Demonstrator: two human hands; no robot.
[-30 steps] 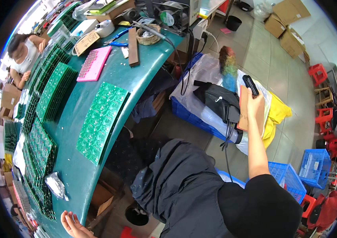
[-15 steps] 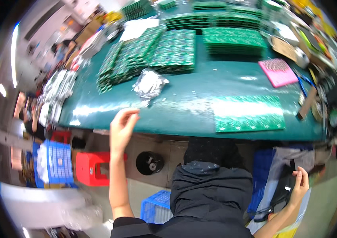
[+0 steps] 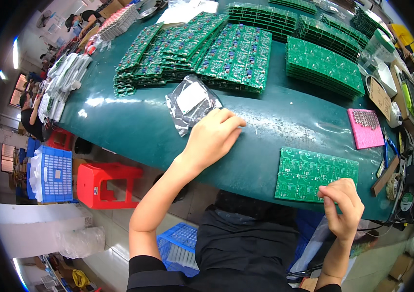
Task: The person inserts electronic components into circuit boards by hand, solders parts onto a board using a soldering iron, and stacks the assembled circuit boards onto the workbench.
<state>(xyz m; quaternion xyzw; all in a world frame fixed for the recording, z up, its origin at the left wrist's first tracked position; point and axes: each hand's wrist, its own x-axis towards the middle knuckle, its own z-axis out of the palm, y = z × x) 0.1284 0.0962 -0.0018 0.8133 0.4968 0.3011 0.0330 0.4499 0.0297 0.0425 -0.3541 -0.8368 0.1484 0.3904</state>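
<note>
A bare green circuit board panel (image 3: 309,170) lies flat near the front edge of the green table. Over its lower right corner is my right hand (image 3: 345,207), thumb and fingers pinched together; anything between the tips is too small to make out. My left hand (image 3: 211,138) hovers above the table in the middle, fingers drawn together and tips turned right; what they hold, if anything, is hidden. Just behind that hand rests a crumpled silver plastic bag (image 3: 180,104) with a white label. A pink block (image 3: 367,136) carrying rows of small metal parts sits at the right.
Populated circuit boards (image 3: 238,53) stand in stacks at the back, beside stacked bare boards (image 3: 323,63). Blue-handled pliers (image 3: 389,143) and a clear jar (image 3: 377,51) are at the right. A red stool (image 3: 104,182) and blue crates (image 3: 57,175) are on the floor at left.
My left hand has moved right, in front of the silver bag. The right hand has risen from beside my lap to the board's corner. The whole view has shifted and tilted.
</note>
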